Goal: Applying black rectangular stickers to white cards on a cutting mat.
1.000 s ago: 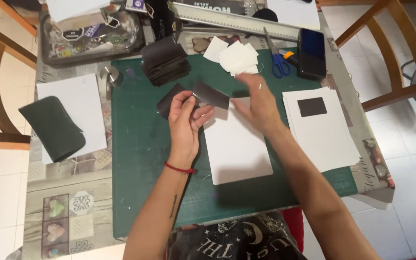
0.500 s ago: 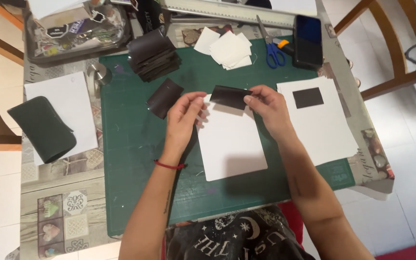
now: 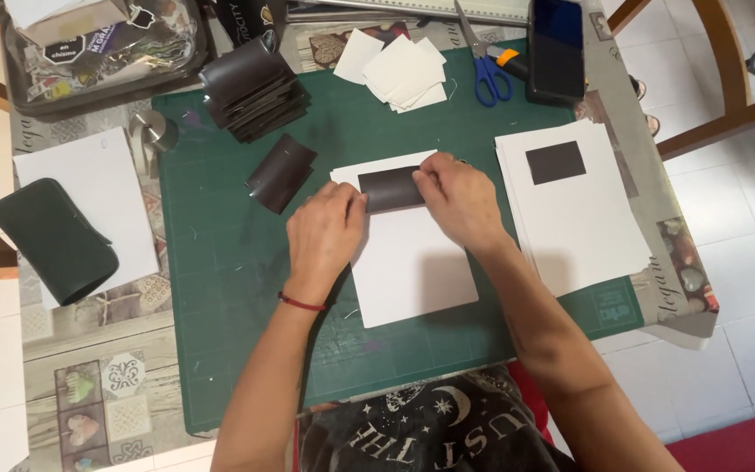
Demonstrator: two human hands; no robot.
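Dark rectangular strip lies flat across the upper part of a white sheet, long axis running left to right, near the sheet's top edge. White sheet rests on the green cutting mat.

Left hand: at the strip's left end, fingertips bent down onto that end, thumb side touching the strip's edge. Pinching or pressing the strip; which of the two cannot be told from this view. Red band around the left wrist.

Right hand: at the strip's right end, fingers curled over that end and covering it. Grasping or pressing it down. Strip spans the gap between the two hands; only its middle shows.

Surroundings:
- Second dark strip, slightly curled, lying loose on the mat just left of the white sheet, apart from both hands.
- Stack of dark strips at the mat's upper left.
- Pile of small white cards at the mat's top centre.
- Blue-handled scissors and a dark phone at the top right.
- Stack of white sheets right of the hands, with one dark rectangle already lying on top.
- Dark green case at far left, on another white sheet.
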